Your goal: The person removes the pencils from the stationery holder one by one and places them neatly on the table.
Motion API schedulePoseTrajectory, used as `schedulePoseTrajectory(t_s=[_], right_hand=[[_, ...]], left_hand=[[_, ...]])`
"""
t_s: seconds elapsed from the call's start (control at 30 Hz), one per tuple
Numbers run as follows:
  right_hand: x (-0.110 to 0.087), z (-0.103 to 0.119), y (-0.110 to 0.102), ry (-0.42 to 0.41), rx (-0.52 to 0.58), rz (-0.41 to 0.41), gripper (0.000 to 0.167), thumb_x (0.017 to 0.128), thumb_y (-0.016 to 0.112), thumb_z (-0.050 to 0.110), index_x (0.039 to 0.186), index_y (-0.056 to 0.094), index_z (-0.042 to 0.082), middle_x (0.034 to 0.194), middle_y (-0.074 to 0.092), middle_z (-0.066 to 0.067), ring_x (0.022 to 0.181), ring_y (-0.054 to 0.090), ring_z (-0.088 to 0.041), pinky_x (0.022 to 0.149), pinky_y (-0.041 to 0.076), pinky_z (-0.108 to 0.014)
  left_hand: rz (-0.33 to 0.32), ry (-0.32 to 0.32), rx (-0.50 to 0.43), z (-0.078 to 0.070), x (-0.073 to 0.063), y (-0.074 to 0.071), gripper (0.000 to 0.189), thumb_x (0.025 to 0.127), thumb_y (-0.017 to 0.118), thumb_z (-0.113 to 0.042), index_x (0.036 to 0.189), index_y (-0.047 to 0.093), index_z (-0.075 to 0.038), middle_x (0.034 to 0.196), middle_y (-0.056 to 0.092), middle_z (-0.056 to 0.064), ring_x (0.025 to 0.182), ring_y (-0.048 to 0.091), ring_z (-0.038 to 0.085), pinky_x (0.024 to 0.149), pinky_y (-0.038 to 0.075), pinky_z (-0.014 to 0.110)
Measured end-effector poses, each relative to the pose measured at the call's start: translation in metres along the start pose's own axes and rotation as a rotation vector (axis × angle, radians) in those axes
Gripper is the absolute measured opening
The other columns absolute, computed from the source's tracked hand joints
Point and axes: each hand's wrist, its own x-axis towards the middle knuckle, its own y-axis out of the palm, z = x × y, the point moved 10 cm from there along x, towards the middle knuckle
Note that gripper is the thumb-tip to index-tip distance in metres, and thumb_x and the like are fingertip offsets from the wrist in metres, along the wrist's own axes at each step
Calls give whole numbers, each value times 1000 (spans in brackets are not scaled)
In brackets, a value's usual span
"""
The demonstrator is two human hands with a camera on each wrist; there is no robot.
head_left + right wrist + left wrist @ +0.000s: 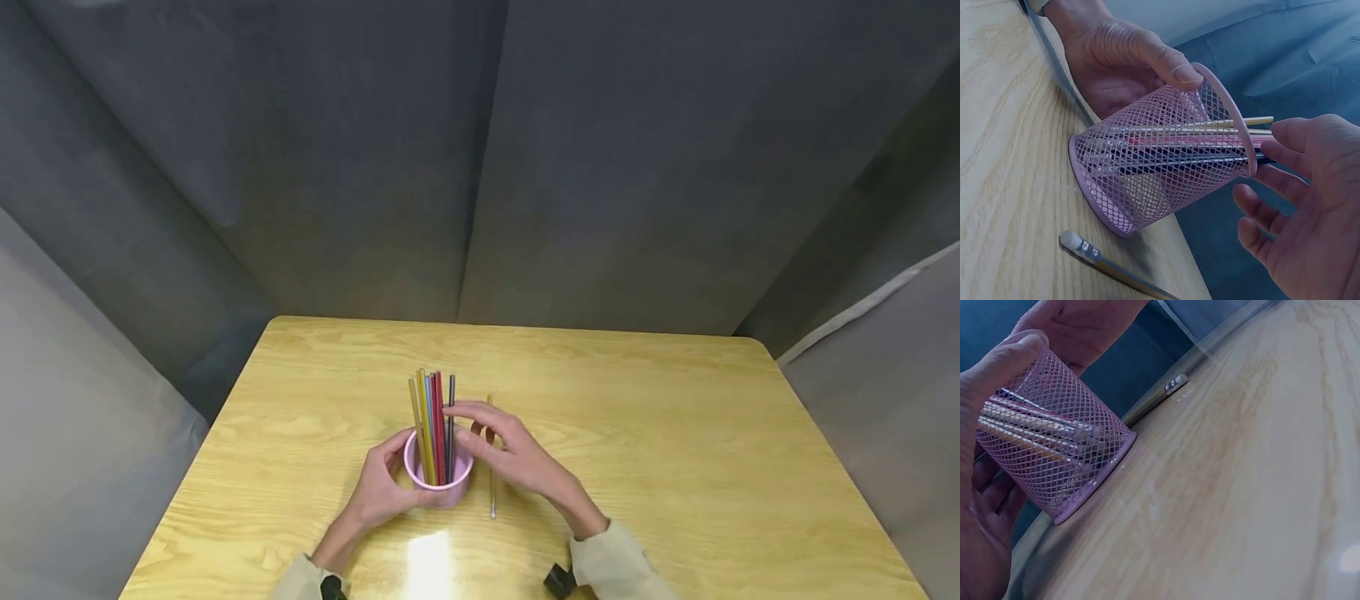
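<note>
A pink mesh pencil cup (454, 495) stands on the table, its base flat on the wood in the left wrist view. Yellow, blue, red and dark pencils (438, 425) lean together inside it. My left hand (381, 490) grips the cup from the left, thumb near the rim. Over the rim's right side, my right hand (517, 450) has its fingers loosely bent around the pencils' upper part; a gap shows between thumb and forefinger beside the dark pencil (452, 392). Under that hand, a yellow pencil (492, 492) lies on the table; its white eraser (1071, 240) shows in the right wrist view.
The wooden table (637, 417) reaches well out to both sides of the cup. Grey curtains (360, 167) hang behind its far edge and along both sides. A small dark device (559, 580) sits at the right sleeve.
</note>
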Motion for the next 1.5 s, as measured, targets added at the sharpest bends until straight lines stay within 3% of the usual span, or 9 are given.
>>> schedulePoseTrajectory(t_s=[0.37, 0.7, 0.9, 1.13, 1.5], right_hand=[[-3, -32, -2, -35, -58, -49, 30, 103, 64, 9, 133, 69, 12, 130, 72, -6, 90, 63, -14, 75, 56, -27], [-4, -23, -8, -81, -64, -36, 26, 102, 65, 8, 127, 72, 10, 122, 75, -7, 84, 63, -19, 72, 56, -26], [-5, -16, -11, -92, -89, -35, 24, 103, 65, 12, 126, 74, 13, 117, 76, -2, 84, 62, -13, 72, 57, -26], [-7, -9, -17, -92, -100, -55, 22, 104, 65, 14, 123, 76, 15, 114, 76, 2, 82, 60, -9, 69, 58, -37], [-9, -2, -31, -110, -149, -121, 22, 103, 64, 9, 121, 77, 14, 110, 76, -3, 80, 60, -8, 68, 56, -25]], left_hand=[[-5, 23, -8, -4, -5, 0, 90, 65, 97, -2, 145, 58, -6, 139, 67, 14, 126, 64, 23, 112, 50, 32], [3, 20, -35, -5, -2, 2, 92, 63, 97, 2, 146, 56, -4, 141, 64, 18, 130, 61, 21, 116, 45, 29], [0, 16, -46, -5, -3, 3, 91, 63, 96, 3, 145, 58, -4, 140, 65, 17, 129, 63, 22, 115, 48, 31], [3, -1, -34, -2, 0, 6, 89, 66, 97, -3, 146, 57, -4, 142, 65, 16, 132, 60, 20, 118, 43, 29], [8, -1, -54, -3, 1, 4, 89, 64, 96, -2, 144, 58, -3, 139, 65, 20, 129, 62, 20, 116, 45, 28]])
